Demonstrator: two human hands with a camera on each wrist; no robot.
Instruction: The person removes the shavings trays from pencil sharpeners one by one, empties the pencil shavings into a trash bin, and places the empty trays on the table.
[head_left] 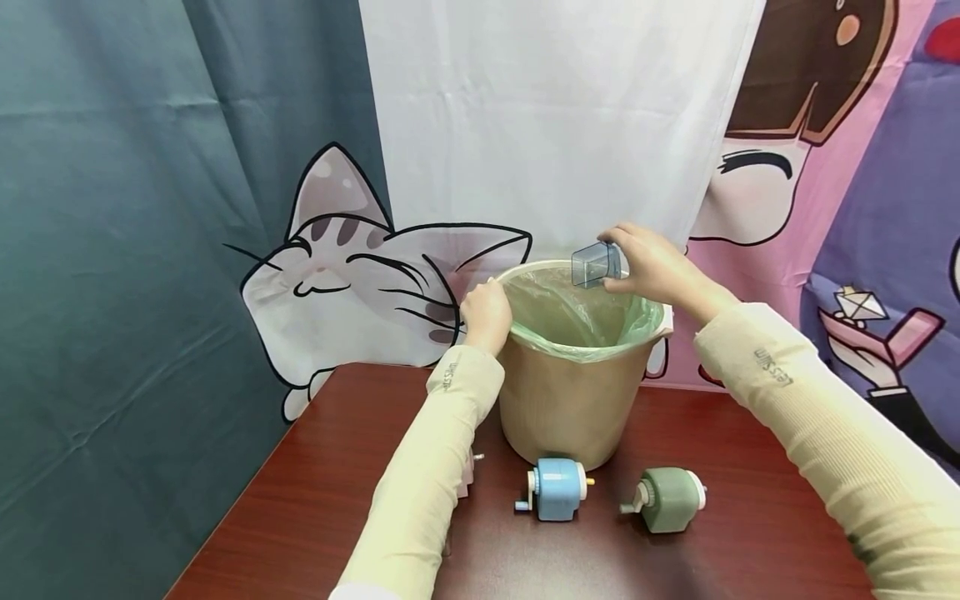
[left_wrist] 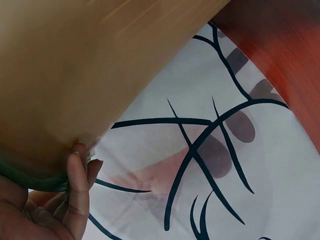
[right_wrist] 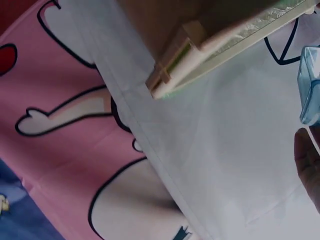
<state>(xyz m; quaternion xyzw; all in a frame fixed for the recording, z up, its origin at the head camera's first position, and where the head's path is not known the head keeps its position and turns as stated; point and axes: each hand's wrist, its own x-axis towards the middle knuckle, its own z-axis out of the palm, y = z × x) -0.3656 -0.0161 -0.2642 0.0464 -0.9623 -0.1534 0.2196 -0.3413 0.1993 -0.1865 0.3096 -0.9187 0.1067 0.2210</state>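
Observation:
A beige trash bin [head_left: 570, 400] lined with a thin green bag [head_left: 555, 312] stands on the table. At its left rim my left hand [head_left: 487, 315] grips the edge, fingers curled over the bag, as the left wrist view also shows. Over the bin's mouth my right hand [head_left: 641, 262] holds a clear bluish plastic box [head_left: 595, 265], tilted on its side, between thumb and fingers. Part of this box [right_wrist: 310, 87] shows at the edge of the right wrist view. In front of the bin lie a blue pencil sharpener [head_left: 558, 490] and a green pencil sharpener [head_left: 667, 500], each with a crank.
A pink object [head_left: 467, 477] is mostly hidden behind my left forearm. The reddish-brown table [head_left: 315, 500] ends at a left edge. Behind it hangs a printed cloth [head_left: 555, 125] with a cartoon cat, close to the bin's back.

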